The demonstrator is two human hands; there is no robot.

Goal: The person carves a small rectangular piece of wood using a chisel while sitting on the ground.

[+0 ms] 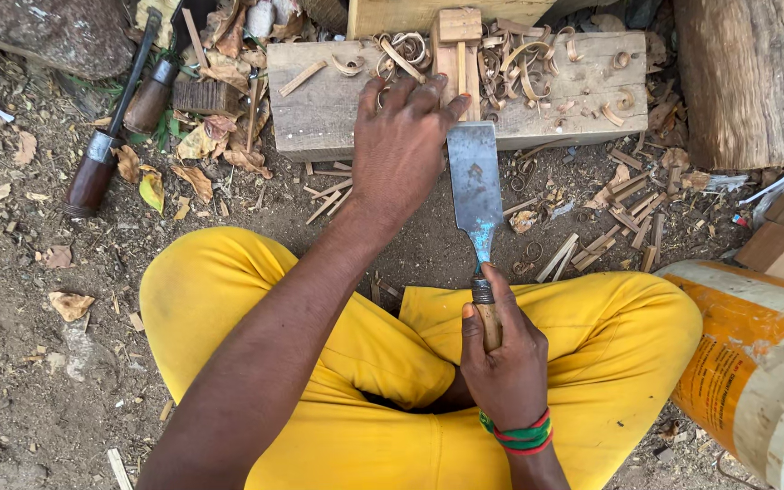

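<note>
At three o'clock a thick brown log is cut off by the top and right edges, and at four to five o'clock a cylindrical container, orange and cream, runs out of the lower right corner so its full form cannot be made out. The person's yellow trousers fill six o'clock, legs crossed, cut off at the bottom edge. At twelve o'clock lies one grey weathered wooden block, strewn with pale curled shavings too many and too tangled to count. On it stands one small pale wooden workpiece, partly covered by the left hand, which presses flat with spread fingers against the piece and the block. One broad flat steel chisel with a blue-smeared neck and a wooden handle points to twelve o'clock, its edge meeting the base of the workpiece; the right hand, wearing green and red wrist bands, is clenched round the handle, hiding most of it. At ten o'clock two more dark-handled tools lie on the dirt among dry leaves, their tips hidden under litter.
</note>
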